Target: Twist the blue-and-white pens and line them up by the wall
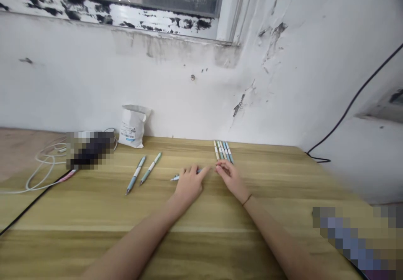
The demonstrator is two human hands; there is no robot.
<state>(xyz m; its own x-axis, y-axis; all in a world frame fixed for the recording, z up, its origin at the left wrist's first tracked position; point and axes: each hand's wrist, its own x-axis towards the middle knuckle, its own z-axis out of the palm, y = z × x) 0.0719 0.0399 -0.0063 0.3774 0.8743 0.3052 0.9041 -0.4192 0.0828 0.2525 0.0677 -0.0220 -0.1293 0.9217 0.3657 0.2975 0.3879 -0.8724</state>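
A: L grip (189, 184)?
B: Flat, fingers spread over a pen (185, 176) on the counter (94, 206). Can't tell if it's held.
A: R grip (229, 179)?
B: Loosely curled, empty, just below a row of pens (223, 152), top middle of frame.
A: Others?
B: 2 more pens (136, 175) lie left of the hands.

Two pens (136, 174) lie left of a row of pens (223, 152) on the wooden table (270, 196), a bag (132, 126) behind the two.
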